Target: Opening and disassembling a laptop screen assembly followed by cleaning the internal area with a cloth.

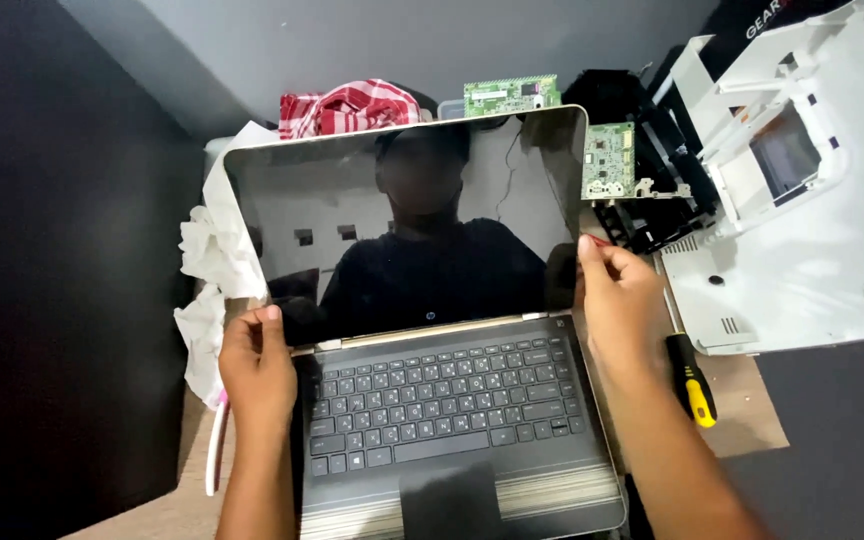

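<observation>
An open laptop [432, 400] with a dark keyboard and a gold-rimmed lid lies in front of me. Its screen [402, 230] is off and reflects a person's dark outline. My left hand [255, 360] grips the lower left corner of the lid, thumb on the bezel. My right hand [617, 300] holds the lid's right edge, fingers curled around it. Something small and red [600, 240] shows at my right fingertips; I cannot tell what it is.
A yellow-and-black screwdriver [692, 380] lies right of the laptop. White dismantled printer housing [802, 200] fills the right side. Two green circuit boards [609, 160] sit behind the lid, beside a red checked cloth [352, 105]. Crumpled white tissue [212, 270] lies left.
</observation>
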